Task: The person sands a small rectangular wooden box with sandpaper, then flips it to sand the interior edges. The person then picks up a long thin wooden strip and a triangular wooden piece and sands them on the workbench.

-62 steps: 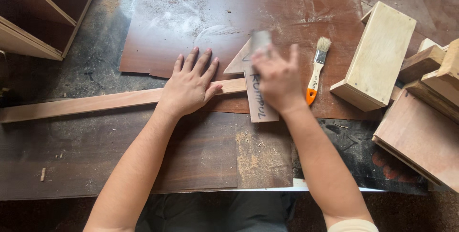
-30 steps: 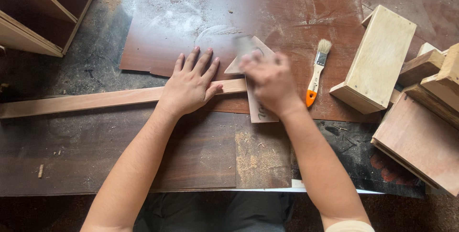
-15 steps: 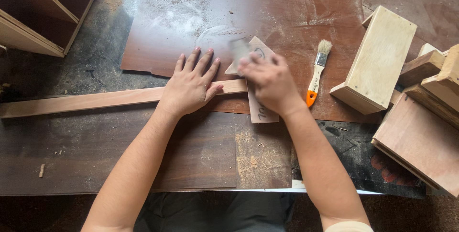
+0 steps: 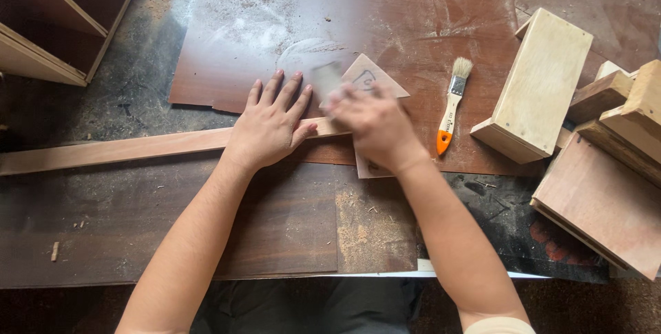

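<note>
Hands (image 4: 268, 124) pin strip (image 4: 117, 149) near edge

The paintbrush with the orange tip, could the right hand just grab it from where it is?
Probably yes. The paintbrush lies flat on the brown board just beside the right hand, and the strip of board between them is bare. The wooden box sits on the brush's far side, clear of that path.

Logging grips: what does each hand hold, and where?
Left hand presses flat on the long wooden strip. Right hand is blurred; its grip cannot be told.
</note>
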